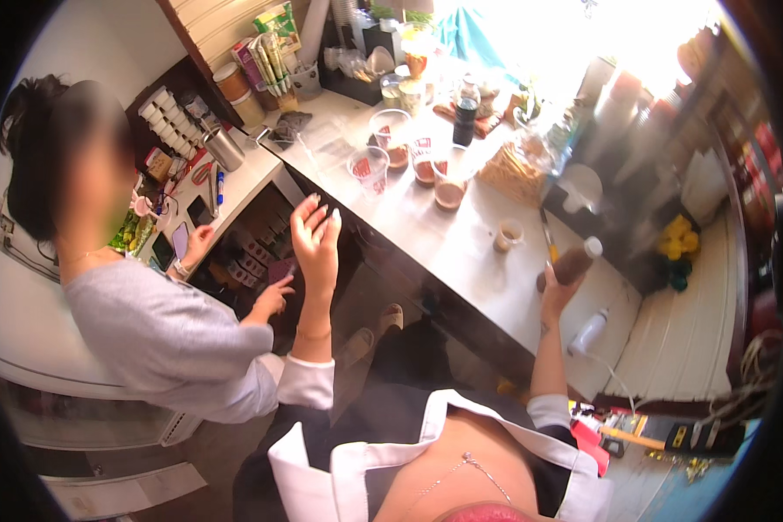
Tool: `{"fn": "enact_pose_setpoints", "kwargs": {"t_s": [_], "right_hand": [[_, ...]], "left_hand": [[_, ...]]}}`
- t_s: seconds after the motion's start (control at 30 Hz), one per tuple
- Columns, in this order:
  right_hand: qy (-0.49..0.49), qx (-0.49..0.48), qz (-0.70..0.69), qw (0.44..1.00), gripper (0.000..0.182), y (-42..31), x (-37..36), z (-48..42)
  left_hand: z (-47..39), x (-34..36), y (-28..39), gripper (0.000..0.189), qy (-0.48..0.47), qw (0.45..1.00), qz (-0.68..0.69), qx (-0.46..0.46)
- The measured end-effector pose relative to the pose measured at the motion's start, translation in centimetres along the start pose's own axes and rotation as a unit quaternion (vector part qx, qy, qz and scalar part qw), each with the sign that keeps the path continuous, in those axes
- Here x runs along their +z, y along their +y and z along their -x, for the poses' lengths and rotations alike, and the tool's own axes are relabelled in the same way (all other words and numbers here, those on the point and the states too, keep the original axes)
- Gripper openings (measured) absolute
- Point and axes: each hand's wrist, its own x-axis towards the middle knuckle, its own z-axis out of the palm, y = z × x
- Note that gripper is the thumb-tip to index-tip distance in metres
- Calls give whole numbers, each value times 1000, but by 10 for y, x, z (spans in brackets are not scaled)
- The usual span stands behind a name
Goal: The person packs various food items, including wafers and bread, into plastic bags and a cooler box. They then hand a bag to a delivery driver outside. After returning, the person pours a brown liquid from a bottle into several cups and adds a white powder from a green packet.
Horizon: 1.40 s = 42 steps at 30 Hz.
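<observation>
My right hand [560,292] grips a bottle of brown liquid [571,263] with a white cap, tilted above the right part of the white counter [444,251]. My left hand [318,245] is raised in front of the counter's edge, fingers apart and holding nothing. Left of the bottle stands a small clear cup [509,236] with brown residue. Farther back are several clear plastic cups with red print; a front one [449,192] holds brown contents, while another [367,171] looks unfilled. A dark bottle [464,121] stands behind them.
A person in a grey top [163,326] stands close on my left, hands near the side counter and its phones [180,241]. A white corded appliance [588,333] lies at the counter's right. Behind the cups sits a plastic bag of tan food [515,171].
</observation>
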Motion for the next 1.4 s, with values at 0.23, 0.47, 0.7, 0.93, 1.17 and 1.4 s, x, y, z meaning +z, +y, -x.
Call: {"fn": "enact_pose_setpoints", "kwargs": {"t_s": [0.23,0.47,0.7,0.93,1.17,1.4], "right_hand": [[-11,27,89,996,79,-11,7,9],[231,37,247,940,79,42,-48,77],[397,132,506,755,42,48,-131,131],[487,10,599,636,38,-56,-131,145],[417,-529,439,594,24,-212,37,-9],[-36,-376,70,923,49,-240,290,-113]], "left_hand": [[-280,43,-51,40,5,994,-34,103],[-597,7,-80,31,75,784,-516,337],[-753,14,-115,37,26,678,-714,173],[-793,35,-145,18,57,671,-707,215],[-784,55,-39,27,103,652,-668,344],[-598,100,86,33,109,845,-367,372]]}}
